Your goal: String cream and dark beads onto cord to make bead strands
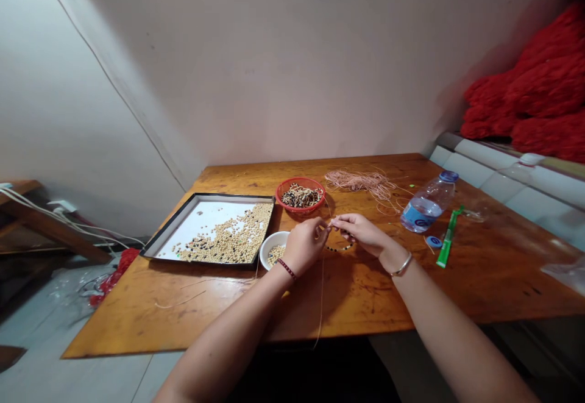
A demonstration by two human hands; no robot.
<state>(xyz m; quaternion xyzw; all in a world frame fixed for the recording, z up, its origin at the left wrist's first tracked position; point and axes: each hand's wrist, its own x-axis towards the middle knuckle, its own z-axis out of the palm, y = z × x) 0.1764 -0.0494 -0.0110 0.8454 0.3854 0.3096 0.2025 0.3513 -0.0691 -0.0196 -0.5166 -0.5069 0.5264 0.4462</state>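
My left hand (307, 243) and my right hand (361, 232) meet over the middle of the wooden table, fingertips pinched close together. Between them a beaded string (339, 249) hangs in a short curve of dark and pale beads, its cord held by both hands. A loose cord end (322, 302) trails down from my left hand past the table's front edge. Just left of that hand stands a white bowl (266, 250) with pale beads in it, partly hidden by the hand. Behind my hands is a red basket (300, 208) heaped with strung beads.
A black-rimmed tray (201, 263) of loose beads lies left on the table (228, 317). Pink cord (361, 182) is heaped at the back. To the right are a water bottle (423, 208), a blue cap (433, 242) and a green packet (450, 239). Red bundles (534, 86) are piled far right.
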